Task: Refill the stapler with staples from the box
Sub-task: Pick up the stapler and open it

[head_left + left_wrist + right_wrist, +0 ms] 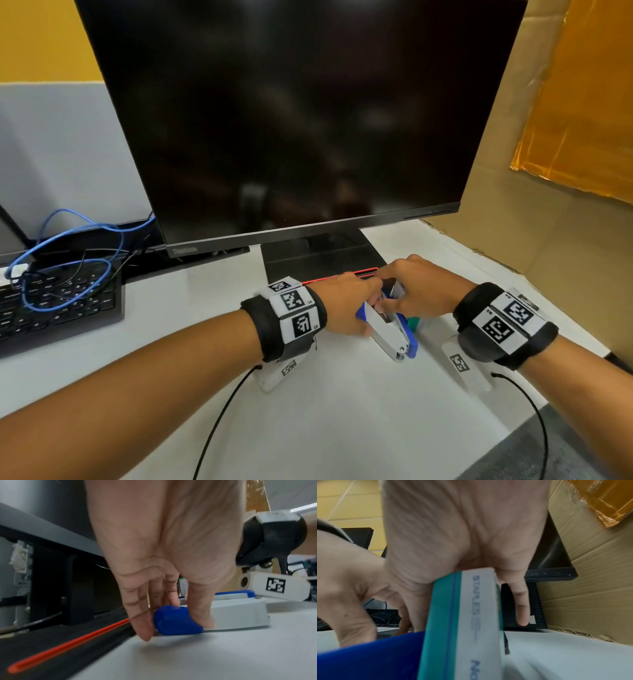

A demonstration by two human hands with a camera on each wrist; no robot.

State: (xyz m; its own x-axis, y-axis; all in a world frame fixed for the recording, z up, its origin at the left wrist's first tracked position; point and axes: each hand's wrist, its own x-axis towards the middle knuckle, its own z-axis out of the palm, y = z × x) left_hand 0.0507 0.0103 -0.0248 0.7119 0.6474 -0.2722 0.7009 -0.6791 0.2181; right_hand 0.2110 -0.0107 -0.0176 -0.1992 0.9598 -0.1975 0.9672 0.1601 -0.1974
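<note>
A blue and grey stapler [392, 334] lies on the white table [308, 404], just in front of the monitor stand. My left hand [368, 315] grips its blue rear end [176, 620], thumb on one side and fingers on the other. My right hand [388, 298] reaches over the stapler's middle with thumb and fingers curled down onto it; whether a staple strip is between them is hidden. The teal and white staples box [416, 323] lies on the table under my right palm, beside the stapler, and fills the right wrist view as the staples box [467, 622].
The dark monitor [291, 120] stands close behind, its black base [318, 263] edged with a red strip [363, 272]. A black keyboard [51, 305] with a blue cable [75, 240] lies at the left. A cardboard wall [548, 222] bounds the right. The table's front-right edge [534, 421] is near.
</note>
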